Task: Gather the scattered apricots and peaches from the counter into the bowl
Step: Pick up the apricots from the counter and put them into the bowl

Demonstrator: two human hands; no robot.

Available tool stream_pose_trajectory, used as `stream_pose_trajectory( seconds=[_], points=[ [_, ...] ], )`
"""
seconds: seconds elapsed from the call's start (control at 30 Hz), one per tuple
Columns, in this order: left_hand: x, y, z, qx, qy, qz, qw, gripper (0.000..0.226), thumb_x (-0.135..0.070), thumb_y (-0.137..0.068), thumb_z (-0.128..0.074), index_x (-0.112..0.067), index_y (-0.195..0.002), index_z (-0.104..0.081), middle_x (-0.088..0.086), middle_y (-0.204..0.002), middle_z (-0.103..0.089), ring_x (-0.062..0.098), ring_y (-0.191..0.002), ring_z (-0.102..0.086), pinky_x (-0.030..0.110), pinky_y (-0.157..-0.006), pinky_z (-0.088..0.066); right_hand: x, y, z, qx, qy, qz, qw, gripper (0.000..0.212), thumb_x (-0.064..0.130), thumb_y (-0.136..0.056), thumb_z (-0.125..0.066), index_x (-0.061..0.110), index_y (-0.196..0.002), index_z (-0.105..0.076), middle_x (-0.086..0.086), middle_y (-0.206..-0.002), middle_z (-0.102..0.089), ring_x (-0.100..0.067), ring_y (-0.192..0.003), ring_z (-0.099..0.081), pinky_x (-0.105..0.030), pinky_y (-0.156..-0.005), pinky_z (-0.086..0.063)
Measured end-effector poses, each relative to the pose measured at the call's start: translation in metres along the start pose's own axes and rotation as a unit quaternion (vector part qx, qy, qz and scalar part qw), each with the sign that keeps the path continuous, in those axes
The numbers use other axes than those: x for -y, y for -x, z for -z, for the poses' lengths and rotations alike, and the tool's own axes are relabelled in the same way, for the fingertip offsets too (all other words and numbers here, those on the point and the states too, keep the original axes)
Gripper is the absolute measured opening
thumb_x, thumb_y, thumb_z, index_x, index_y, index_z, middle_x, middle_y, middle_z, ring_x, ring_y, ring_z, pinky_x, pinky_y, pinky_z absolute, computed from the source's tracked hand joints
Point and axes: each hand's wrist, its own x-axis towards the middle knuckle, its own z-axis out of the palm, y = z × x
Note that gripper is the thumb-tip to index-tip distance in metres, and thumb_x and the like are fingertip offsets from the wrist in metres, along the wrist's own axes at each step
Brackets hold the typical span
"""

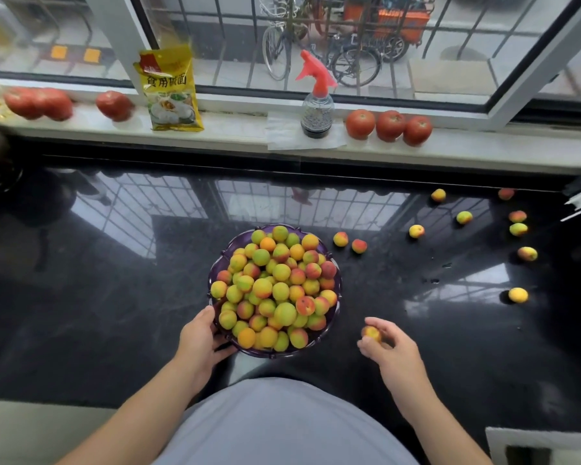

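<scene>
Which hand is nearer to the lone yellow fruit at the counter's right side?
Right. The right hand, holding a small fruit, sits below and left of the yellow fruit. The left hand grips the bowl's near-left rim, farther away.

Soft daylight enters through the window [316,45], glaring off the glossy black counter [114,297]; edges bend and the far left blurs.

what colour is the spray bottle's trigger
Red-pink, on the spray bottle on the sill; head view.
</scene>
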Motion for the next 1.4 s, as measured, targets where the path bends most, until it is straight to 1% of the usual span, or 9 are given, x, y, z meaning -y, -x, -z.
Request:
stream_pose_trajectory(
  seconds=[0.17, 0.3, 0.4, 0.57, 0.83, 0.97, 1.1, 1.23, 1.4],
  points=[
    [-0.003, 0.003, 0.002, 0.008, -0.004, 0.003, 1.000, 0.036, -0.035, -0.114, -0.038, -0.019, -0.132, -0.064, 0.013, -0.120, -0.076, 0.038, -0.110, -0.071, 0.047, -0.079, -0.057, 0.060, -0.006, -0.039, 0.018, 0.080, 0.182, 0.980, 0.030, 0.014, -0.086, -0.075, 0.031, -0.110, -0.068, 0.014, -0.102, -0.072, -0.001, -0.095, -0.067, -0.024, -0.085, -0.055],
    [-0.004, 0.004, 0.005, 0.013, -0.008, 0.003, 1.000, 0.036, -0.035, -0.114, -0.039, -0.018, -0.130, -0.065, 0.014, -0.118, -0.076, 0.038, -0.108, -0.071, 0.047, -0.080, -0.058, 0.087, -0.019, -0.084, 0.044, 0.163, 0.271, 0.948, 0.030, 0.016, -0.083, -0.075, 0.030, -0.108, -0.066, 0.016, -0.109, -0.062, -0.005, -0.099, -0.063, -0.028, -0.089, -0.055],
    [-0.003, 0.004, 0.005, 0.016, -0.012, 0.001, 1.000, 0.036, -0.036, -0.114, -0.038, -0.018, -0.129, -0.065, 0.014, -0.118, -0.076, 0.038, -0.108, -0.071, 0.046, -0.079, -0.058, 0.084, -0.029, -0.106, 0.039, 0.231, 0.302, 0.924, 0.029, 0.024, -0.085, -0.074, 0.030, -0.112, -0.066, 0.017, -0.111, -0.057, -0.010, -0.107, -0.057, -0.038, -0.092, -0.054],
    [-0.003, 0.005, 0.004, 0.010, -0.017, 0.001, 1.000, 0.036, -0.038, -0.113, -0.039, -0.019, -0.126, -0.066, 0.014, -0.119, -0.075, 0.039, -0.111, -0.070, 0.046, -0.079, -0.058, 0.082, -0.032, -0.106, 0.013, 0.265, 0.286, 0.921, 0.027, 0.028, -0.090, -0.071, 0.026, -0.117, -0.066, 0.014, -0.111, -0.060, -0.011, -0.108, -0.055, -0.036, -0.093, -0.051],
    [-0.003, 0.004, 0.003, 0.007, -0.039, -0.009, 0.999, 0.032, -0.038, -0.112, -0.041, -0.022, -0.118, -0.068, 0.014, -0.116, -0.077, 0.039, -0.107, -0.072, 0.048, -0.084, -0.059, 0.079, -0.032, -0.099, 0.040, 0.292, 0.312, 0.903, 0.033, 0.027, -0.090, -0.071, 0.025, -0.122, -0.062, 0.012, -0.115, -0.055, -0.010, -0.104, -0.053, -0.032, -0.091, -0.050],
    [-0.002, 0.001, 0.005, 0.011, -0.046, -0.008, 0.999, 0.033, -0.039, -0.113, -0.040, -0.020, -0.119, -0.067, 0.013, -0.116, -0.076, 0.039, -0.109, -0.072, 0.050, -0.086, -0.059, 0.072, -0.038, -0.080, 0.015, 0.210, 0.333, 0.919, 0.036, 0.028, -0.090, -0.071, 0.033, -0.123, -0.059, 0.014, -0.118, -0.054, -0.001, -0.094, -0.059, -0.019, -0.084, -0.049],
    [-0.003, 0.000, 0.006, 0.012, -0.050, 0.000, 0.999, 0.035, -0.038, -0.113, -0.039, -0.020, -0.121, -0.068, 0.013, -0.117, -0.077, 0.039, -0.109, -0.072, 0.052, -0.089, -0.058, 0.058, -0.070, -0.035, -0.110, 0.173, 0.229, 0.952, 0.027, 0.016, -0.094, -0.062, 0.020, -0.121, -0.065, 0.000, -0.115, -0.060, -0.003, -0.085, -0.061, -0.030, -0.089, -0.050],
    [-0.004, -0.003, 0.007, 0.015, -0.052, 0.008, 0.999, 0.037, -0.037, -0.114, -0.038, -0.018, -0.123, -0.068, 0.013, -0.116, -0.077, 0.039, -0.108, -0.073, 0.049, -0.083, -0.059, 0.043, -0.112, 0.001, -0.116, 0.273, 0.101, 0.950, 0.031, 0.015, -0.095, -0.056, 0.016, -0.126, -0.063, -0.008, -0.122, -0.059, -0.027, -0.112, -0.059, -0.037, -0.098, -0.044],
    [-0.006, -0.005, 0.006, 0.013, -0.061, 0.012, 0.998, 0.036, -0.034, -0.114, -0.037, -0.019, -0.122, -0.069, 0.012, -0.115, -0.078, 0.038, -0.108, -0.073, 0.047, -0.080, -0.058, 0.067, -0.144, -0.005, -0.104, 0.310, 0.094, 0.940, 0.041, 0.014, -0.096, -0.056, 0.020, -0.137, -0.053, -0.009, -0.136, -0.048, -0.030, -0.117, -0.055, -0.039, -0.097, -0.043]
  ],
)
